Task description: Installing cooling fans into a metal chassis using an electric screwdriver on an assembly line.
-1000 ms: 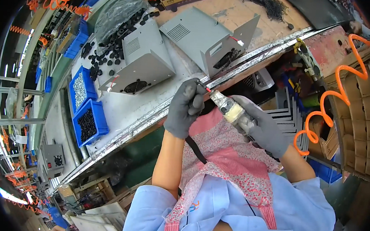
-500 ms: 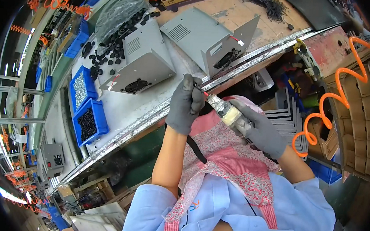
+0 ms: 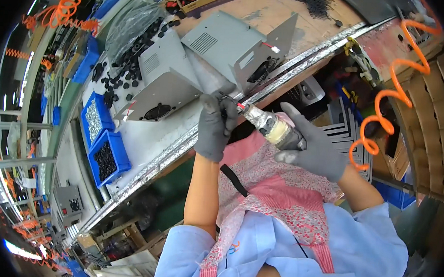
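Observation:
My left hand [image 3: 215, 127], in a grey glove, is closed at the front end of a tape-wrapped power screwdriver [image 3: 274, 128], just past its red tip. Its fingers hide most of the bit. Around the tool's rear, my gloved right hand [image 3: 319, 149] has its fingers and thumb spread apart; the tool lies between them, against or near the palm. Beyond my left hand, on the bench, stands a grey metal housing [image 3: 166, 91] with a round fan and a short red-and-white wire. A second grey housing [image 3: 224, 38] with a similar wire is to its right.
Blue bins of silvery small parts [image 3: 93, 119] and black screws [image 3: 106, 162] stand at the bench's left. Loose black knobs [image 3: 115, 87] lie near a plastic bag [image 3: 134, 24]. An orange coiled hose [image 3: 380, 118] hangs at right, beside stacked metal frames [image 3: 338, 131].
My right hand has loosened, its fingers and thumb now spread around the screwdriver's rear. The left hand remains at the tip. The view has shifted slightly, so the bench things appear a little further left.

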`<state>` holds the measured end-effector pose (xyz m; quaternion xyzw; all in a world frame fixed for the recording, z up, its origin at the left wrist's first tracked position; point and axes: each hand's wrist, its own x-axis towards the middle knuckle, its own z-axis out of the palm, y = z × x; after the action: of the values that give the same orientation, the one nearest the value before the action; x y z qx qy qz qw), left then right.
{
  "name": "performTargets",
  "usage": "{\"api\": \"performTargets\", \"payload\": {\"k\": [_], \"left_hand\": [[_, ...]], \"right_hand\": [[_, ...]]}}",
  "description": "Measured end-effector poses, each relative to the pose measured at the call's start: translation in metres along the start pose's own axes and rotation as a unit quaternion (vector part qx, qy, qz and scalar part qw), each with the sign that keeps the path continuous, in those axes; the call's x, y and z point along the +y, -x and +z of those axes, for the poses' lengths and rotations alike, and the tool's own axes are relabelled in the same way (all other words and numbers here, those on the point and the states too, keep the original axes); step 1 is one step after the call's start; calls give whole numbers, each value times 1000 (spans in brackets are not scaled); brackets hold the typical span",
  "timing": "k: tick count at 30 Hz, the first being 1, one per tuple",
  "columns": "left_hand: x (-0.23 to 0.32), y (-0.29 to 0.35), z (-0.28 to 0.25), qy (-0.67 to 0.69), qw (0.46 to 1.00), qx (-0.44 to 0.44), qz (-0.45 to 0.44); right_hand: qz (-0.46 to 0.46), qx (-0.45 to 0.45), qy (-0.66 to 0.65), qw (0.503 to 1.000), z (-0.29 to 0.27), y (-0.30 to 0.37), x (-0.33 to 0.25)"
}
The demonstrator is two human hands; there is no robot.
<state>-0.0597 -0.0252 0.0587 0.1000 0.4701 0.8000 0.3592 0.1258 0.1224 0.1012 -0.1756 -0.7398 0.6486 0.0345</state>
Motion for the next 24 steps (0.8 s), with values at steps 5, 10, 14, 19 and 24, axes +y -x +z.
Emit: {"api": "performTargets", "payload": {"k": [5, 10, 14, 19, 24], "left_hand": [[5, -36, -2, -211, 976, -52, 34], [38, -74, 17, -604, 771, -194, 49], [46, -95, 16, -690, 666, -283, -1], [26, -88, 6, -616, 734, -249, 140], [18, -70, 12, -661, 729, -162, 70]], "right_hand": [[-147, 34, 156, 976, -23, -31, 4], [-269, 48, 304, 913, -39, -84, 24], [-247, 20, 297, 922, -39, -99, 30], [-223, -19, 246, 943, -36, -101, 34], [-218, -37, 212, 952, -36, -101, 34]]}}
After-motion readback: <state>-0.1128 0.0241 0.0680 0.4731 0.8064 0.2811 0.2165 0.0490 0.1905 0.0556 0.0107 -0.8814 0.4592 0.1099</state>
